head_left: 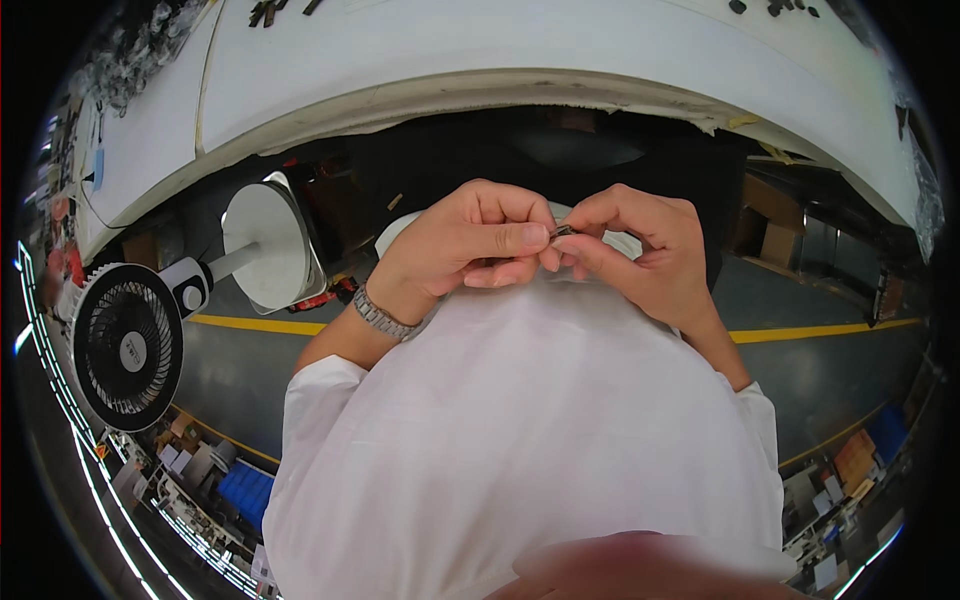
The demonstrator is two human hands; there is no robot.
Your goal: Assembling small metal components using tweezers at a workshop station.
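Note:
Both my hands meet in front of my white garment, just short of the table's near edge. A small dark piece (562,231) with a shiny side is pinched between them; its exact kind is too small to make out. My left hand (478,240), with a metal watch (382,314) on the wrist, grips one end between thumb and curled fingers. From the other side my right hand (645,250) holds it between thumb and forefinger. The fingers cover much of the piece.
Ahead stretches a white table (420,50), with several small dark strips (268,12) at its far left and dark round bits (775,8) at far right. A fan (128,347) on a round white base (265,247) is to my left. An open cardboard box (775,225) sits under the table at right.

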